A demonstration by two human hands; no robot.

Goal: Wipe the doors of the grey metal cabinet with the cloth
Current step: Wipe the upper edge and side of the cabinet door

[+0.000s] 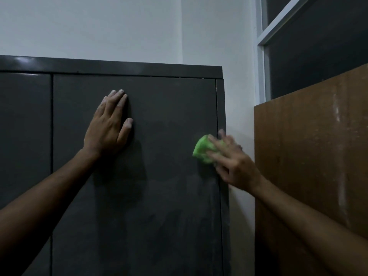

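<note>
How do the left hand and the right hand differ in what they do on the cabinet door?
The left hand lies flat and bare on the right door, fingers straight; the right hand presses a green cloth against it. The left hand sits higher, toward the door's left part; the right hand is lower, by its right edge. Both touch the same door.

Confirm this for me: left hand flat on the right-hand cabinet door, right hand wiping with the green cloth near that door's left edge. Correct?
Not quite. The head view shows the right hand pressing the green cloth near the door's right edge, by the hinge side, not the left. The rest holds: the left hand lies flat on the right-hand door.
</note>
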